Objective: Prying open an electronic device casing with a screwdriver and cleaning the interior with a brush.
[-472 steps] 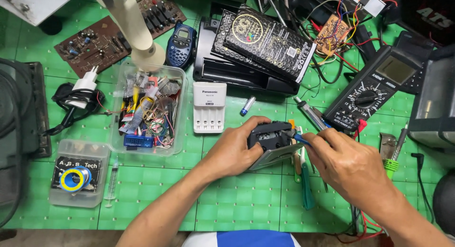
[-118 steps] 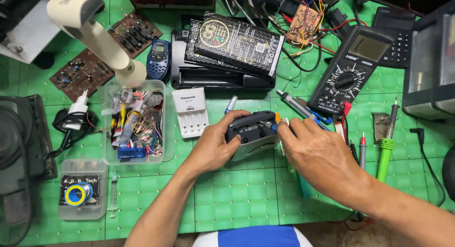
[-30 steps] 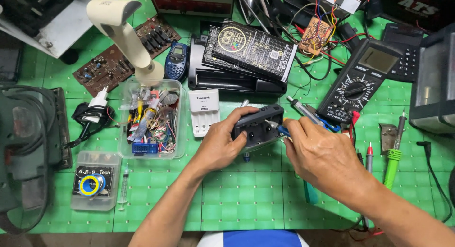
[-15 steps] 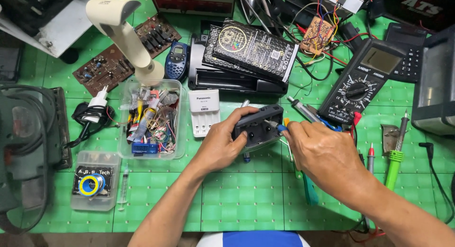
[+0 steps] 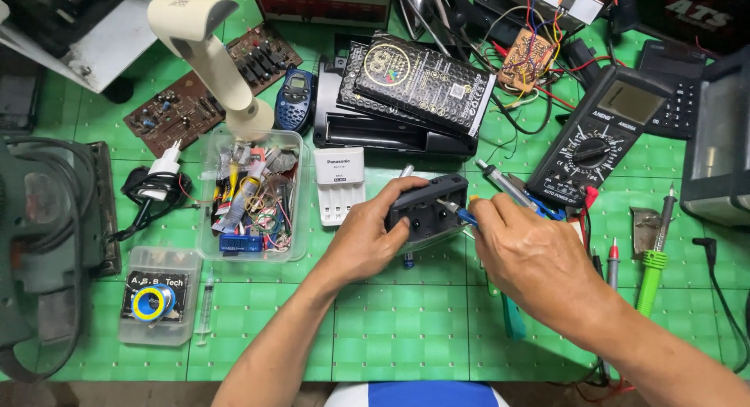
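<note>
My left hand (image 5: pixel 373 233) grips a small dark grey plastic device (image 5: pixel 426 211), holding it tilted just above the green mat. My right hand (image 5: pixel 531 258) is closed on a thin blue-handled tool (image 5: pixel 460 212) whose tip touches the device's right end. A pen-like soldering tool (image 5: pixel 504 183) lies right behind my right hand. The tool's handle is mostly hidden inside my fingers.
A clear box of small parts (image 5: pixel 251 196) and a white battery charger (image 5: pixel 339 183) lie to the left. A black multimeter (image 5: pixel 598 144) with probes, a green-handled screwdriver (image 5: pixel 651 269), circuit boards (image 5: pixel 207 97), a black box (image 5: pixel 406 94) and a solder-wire case (image 5: pixel 154 305) surround the green mat (image 5: pixel 391 329).
Over the earlier frames the device stays in my left hand, and my right hand has shifted slightly left, keeping the tool's tip at the device's right end.
</note>
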